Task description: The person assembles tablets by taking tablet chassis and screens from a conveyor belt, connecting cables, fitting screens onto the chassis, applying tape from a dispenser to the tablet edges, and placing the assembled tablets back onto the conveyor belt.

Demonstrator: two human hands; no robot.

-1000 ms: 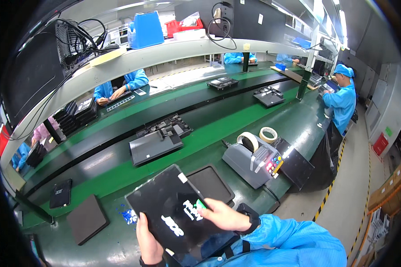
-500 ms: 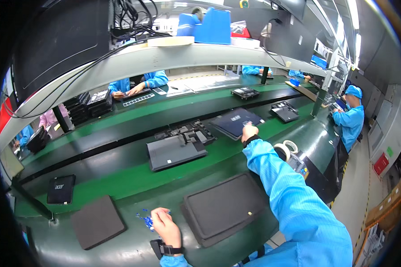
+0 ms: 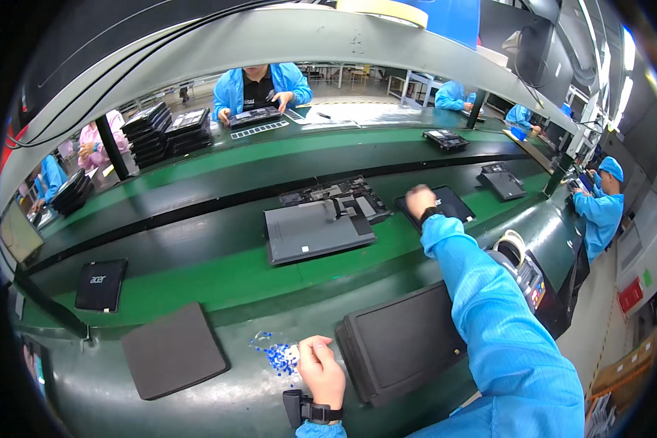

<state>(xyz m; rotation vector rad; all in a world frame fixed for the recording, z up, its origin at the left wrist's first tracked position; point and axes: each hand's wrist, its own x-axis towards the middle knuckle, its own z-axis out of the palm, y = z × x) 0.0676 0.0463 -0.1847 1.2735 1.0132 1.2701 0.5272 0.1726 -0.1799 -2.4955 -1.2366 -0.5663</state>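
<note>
My left hand (image 3: 323, 372) rests on the near bench with its fingers curled together; what they hold, if anything, is hidden. Beside its fingertips lies a scatter of tiny blue pieces (image 3: 279, 358). My right hand (image 3: 420, 201) reaches far forward over the left part of a black laptop lid (image 3: 452, 205) on the green belt. Its fingers are blurred and turned away, so their grip and any contact do not show. Left of that lid sit a grey laptop panel (image 3: 314, 235) and, behind it, an opened laptop base with bare inner parts (image 3: 369, 191).
A dark flat pad (image 3: 175, 352) and black stacked trays (image 3: 401, 339) flank my left hand. A small black lid (image 3: 101, 285) lies at the left. Tape rolls (image 3: 513, 244) stand right of my forearm. Co-workers (image 3: 263, 91) sit across the belt, near laptop stacks (image 3: 147, 135).
The view has shifted. The laptop lid under my right hand now sits flatter on the belt, and my hand has moved to its left part. More blue pieces show beside my left hand.
</note>
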